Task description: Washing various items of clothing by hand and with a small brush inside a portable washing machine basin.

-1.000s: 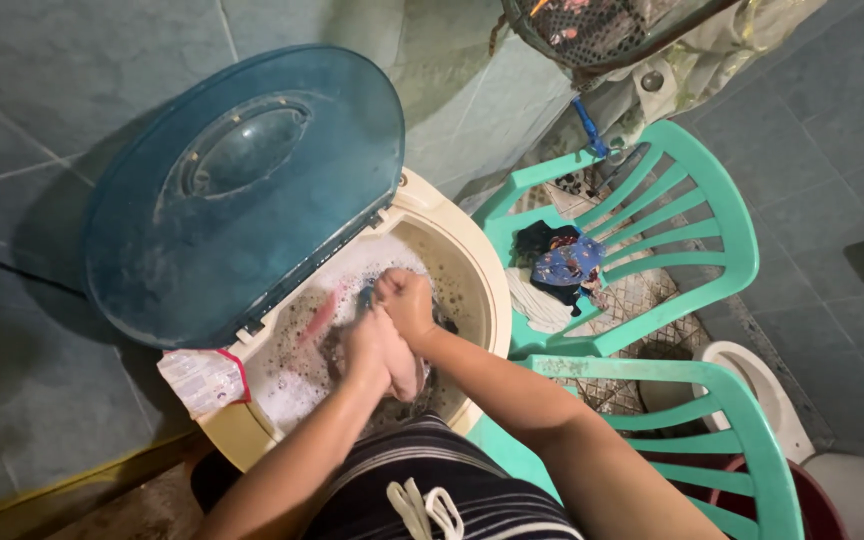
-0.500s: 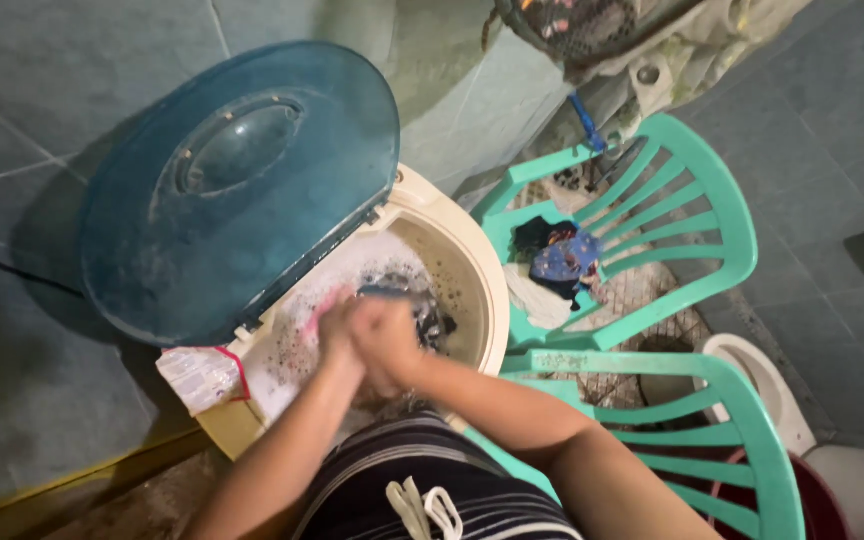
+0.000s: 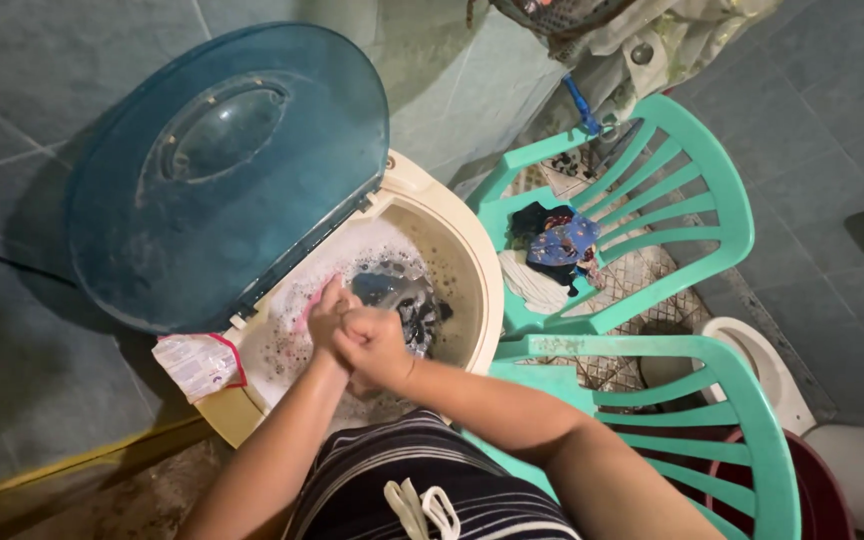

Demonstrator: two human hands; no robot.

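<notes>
Head view: left hand (image 3: 327, 312) and right hand (image 3: 377, 345) are seen pressed together over the sudsy washing tub (image 3: 472, 270), fingers clamped on a pink cloth (image 3: 308, 310), dark laundry (image 3: 402, 300) lying just beyond, nearer the right hand.

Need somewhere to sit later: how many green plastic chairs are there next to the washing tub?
2. One chair stands right of the tub with clothes on its seat; the second chair is nearer, by the person's right arm, partly cut off.

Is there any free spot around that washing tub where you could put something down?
The nearer green chair shows a bare seat beside the tub. The farther chair has clothes heaped on it. The tub is crowded: suds, laundry, left hand and right hand.
</notes>
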